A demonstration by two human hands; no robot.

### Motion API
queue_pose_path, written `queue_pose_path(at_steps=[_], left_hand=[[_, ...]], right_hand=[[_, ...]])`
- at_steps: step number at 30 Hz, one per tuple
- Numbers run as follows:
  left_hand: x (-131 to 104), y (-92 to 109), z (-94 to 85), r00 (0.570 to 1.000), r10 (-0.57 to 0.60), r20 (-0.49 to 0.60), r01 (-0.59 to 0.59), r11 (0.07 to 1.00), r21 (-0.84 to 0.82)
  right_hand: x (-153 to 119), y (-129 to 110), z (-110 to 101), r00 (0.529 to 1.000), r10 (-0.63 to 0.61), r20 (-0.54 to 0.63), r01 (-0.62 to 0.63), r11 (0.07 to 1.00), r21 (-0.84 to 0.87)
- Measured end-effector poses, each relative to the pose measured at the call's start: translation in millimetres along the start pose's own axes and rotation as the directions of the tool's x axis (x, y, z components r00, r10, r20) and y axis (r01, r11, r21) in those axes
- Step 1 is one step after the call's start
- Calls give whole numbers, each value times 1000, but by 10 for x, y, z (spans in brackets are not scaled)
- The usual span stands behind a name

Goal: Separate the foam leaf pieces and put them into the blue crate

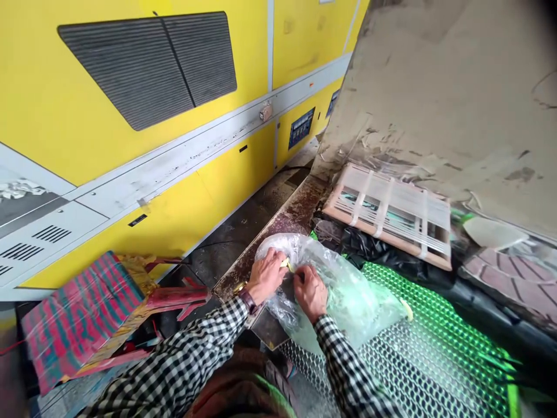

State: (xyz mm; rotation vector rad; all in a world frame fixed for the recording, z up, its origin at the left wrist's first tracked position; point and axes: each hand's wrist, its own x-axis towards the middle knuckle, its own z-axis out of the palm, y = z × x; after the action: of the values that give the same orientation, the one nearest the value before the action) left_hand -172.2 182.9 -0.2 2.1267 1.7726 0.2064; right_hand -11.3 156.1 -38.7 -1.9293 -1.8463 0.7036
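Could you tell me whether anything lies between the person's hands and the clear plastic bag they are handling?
Nothing visible does. Both the left hand and the right hand rest directly on the plastic bag, fingers pinching at a small yellowish piece near its gathered top. The bundle of strapped frames lies apart, farther back.

bench (282,217) | on it: plastic bag (348,290), green mesh sheet (435,337), taped bundle (391,212)

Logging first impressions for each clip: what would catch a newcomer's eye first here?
The yellow machine with dark vents fills the upper left. At centre, left hand and right hand pinch a clear plastic bag on green patterned sheets; a strapped frame bundle lies behind.
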Motion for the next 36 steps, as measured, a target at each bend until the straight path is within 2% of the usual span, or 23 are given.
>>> queue_pose_path(at_steps=[4,10,12,14,18,20,22,24,26,28,29,30,31,33,34,35,36], left_hand=[[30,-72,-30,1000,-4,1,4,998,-62],[121,47,-12,997,-71,1,70,994,81],[134,56,-25,998,-53,20,51,994,96],[121,32,-39,999,-23,31,20,997,79],[44,-35,-18,1000,-26,-14,26,999,31],[15,-47,5,997,-59,-54,59,998,7],[4,-54,13,993,-70,-94,65,996,-56],[5,-76,0,988,-71,-135,49,986,-161],[6,-119,-26,982,-80,-173,32,963,-268],[-3,-173,-50,977,-108,-185,36,934,-356],[-14,-198,-58,975,-130,-178,50,918,-393],[-28,-216,-63,975,-151,-162,68,901,-428],[-46,-228,-65,975,-168,-144,85,884,-460],[-91,-229,-66,977,-181,-108,100,848,-521],[-118,-220,-69,979,-181,-94,100,828,-552],[-146,-207,-75,980,-180,-79,101,806,-583],[-175,-193,-84,981,-185,-65,107,783,-612]], right_hand=[[9,-32,11,998,63,9,-63,996,63],[42,-208,118,996,52,-70,-55,998,-31],[60,-166,134,991,103,-86,-98,994,56],[74,-69,122,980,163,-110,-136,965,223],[12,103,19,950,244,-193,-110,844,526],[-120,81,-93,945,270,-186,-99,777,621],[-348,-17,-266,960,248,-127,-97,723,685],[-660,-119,-493,978,194,-75,-88,714,695],[-1010,-106,-730,977,182,-115,-64,758,649],[-1329,110,-921,926,279,-255,-90,819,567],[-1460,297,-986,876,375,-303,-163,821,547],[-1568,524,-1028,821,487,-297,-271,791,548],[-1652,775,-1050,765,593,-253,-374,728,575],[-1765,1265,-1053,732,678,-61,-513,609,605],[-1802,1466,-1046,714,700,-6,-581,598,552],[-1832,1618,-1040,711,703,7,-624,625,469],[-1856,1711,-1041,719,694,-31,-637,676,370]])
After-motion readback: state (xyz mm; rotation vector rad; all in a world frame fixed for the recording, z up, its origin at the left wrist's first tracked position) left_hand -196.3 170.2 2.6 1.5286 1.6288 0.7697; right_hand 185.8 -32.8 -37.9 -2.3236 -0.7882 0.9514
